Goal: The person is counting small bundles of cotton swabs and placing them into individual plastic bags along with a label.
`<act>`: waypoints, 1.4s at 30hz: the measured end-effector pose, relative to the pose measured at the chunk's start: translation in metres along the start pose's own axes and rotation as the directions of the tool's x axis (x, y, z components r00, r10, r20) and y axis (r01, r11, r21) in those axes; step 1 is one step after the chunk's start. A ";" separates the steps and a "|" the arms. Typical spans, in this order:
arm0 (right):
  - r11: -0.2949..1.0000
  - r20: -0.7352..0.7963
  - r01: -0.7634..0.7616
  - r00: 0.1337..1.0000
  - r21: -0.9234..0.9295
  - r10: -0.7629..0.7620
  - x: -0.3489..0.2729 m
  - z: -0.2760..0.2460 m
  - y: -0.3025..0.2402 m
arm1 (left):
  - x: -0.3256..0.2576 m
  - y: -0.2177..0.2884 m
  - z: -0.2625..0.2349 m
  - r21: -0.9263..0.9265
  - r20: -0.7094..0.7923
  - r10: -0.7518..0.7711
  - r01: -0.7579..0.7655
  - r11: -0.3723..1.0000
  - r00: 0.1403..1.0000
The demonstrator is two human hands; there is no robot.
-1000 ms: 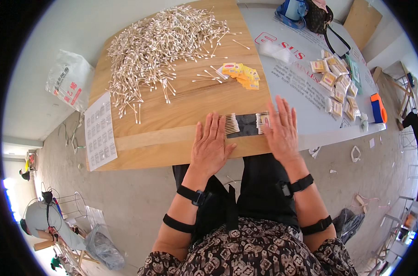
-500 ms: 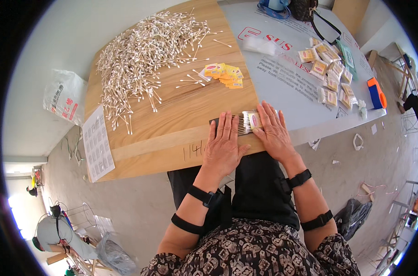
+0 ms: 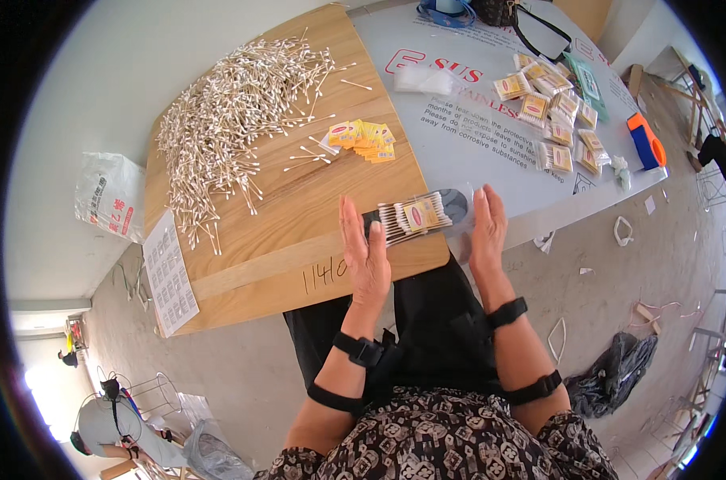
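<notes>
While the row of cotton swabs [image 3: 413,216] with its yellow label lies at frame centre near the board's edge, my left hand [image 3: 366,254] and right hand [image 3: 486,232] have lifted off it since a moment ago, palms open, flanking it, gripping nothing. Loose swabs [image 3: 227,120] heap upper left; packed bundles [image 3: 556,120] upper right.

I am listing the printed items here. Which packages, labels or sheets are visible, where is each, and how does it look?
Swab bundle: between both hands, white sticks, yellow-red label.
Loose labels: wooden board, yellow fan-shaped stack.
Packed swab packets: grey sheet, clear with yellow labels.
Paper sheet: board's left edge, white, printed grid.
Plastic bag: floor at left, white, red print.
</notes>
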State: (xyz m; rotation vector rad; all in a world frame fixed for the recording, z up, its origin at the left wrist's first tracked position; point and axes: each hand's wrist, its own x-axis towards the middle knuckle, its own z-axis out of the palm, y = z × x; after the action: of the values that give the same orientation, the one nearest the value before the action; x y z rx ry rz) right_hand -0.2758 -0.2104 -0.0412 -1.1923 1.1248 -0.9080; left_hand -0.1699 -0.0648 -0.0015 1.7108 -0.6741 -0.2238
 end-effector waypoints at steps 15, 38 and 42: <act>0.869 0.268 -0.299 0.942 0.395 0.202 -0.003 0.041 -0.010 | 0.010 0.014 0.055 -0.675 -0.114 -0.246 0.106 0.730 0.963; 0.952 0.136 -0.086 0.990 0.294 0.047 -0.006 0.020 -0.001 | 0.168 -0.048 -0.081 0.705 0.356 0.248 -0.433 0.562 0.901; 0.980 -0.044 0.195 0.980 0.023 -0.194 -0.008 0.006 -0.011 | 0.168 -0.052 -0.101 0.689 0.499 0.116 -0.474 0.547 0.859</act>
State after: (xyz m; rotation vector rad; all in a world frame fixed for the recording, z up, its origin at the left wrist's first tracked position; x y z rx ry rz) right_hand -0.2713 -0.2034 -0.0289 -1.2821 1.0381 -1.0986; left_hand 0.0326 -0.0668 0.0103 2.3880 -1.5577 0.0014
